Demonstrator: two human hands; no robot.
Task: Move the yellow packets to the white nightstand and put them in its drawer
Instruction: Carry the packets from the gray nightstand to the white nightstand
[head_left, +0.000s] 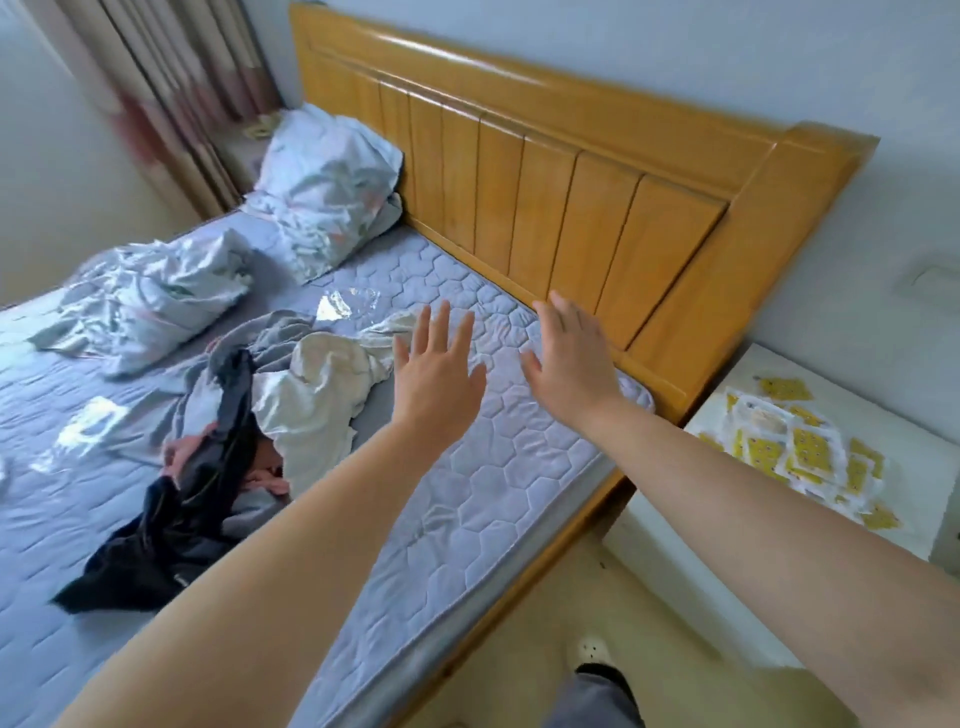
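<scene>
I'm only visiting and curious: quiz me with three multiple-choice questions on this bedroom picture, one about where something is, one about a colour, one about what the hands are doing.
1. The left hand and right hand above the mattress are:
A. gripping something
B. open, holding nothing
C. clenched into fists

2. The yellow packets lie:
A. on the mattress
B. in the right hand
C. on top of the white nightstand

3. The headboard is:
A. white
B. black
C. honey-coloured wood

Answers: 1 B, the fingers are spread with nothing in them; 2 C, they are scattered over its top; 3 C, its wooden panels show that warm tone.
</scene>
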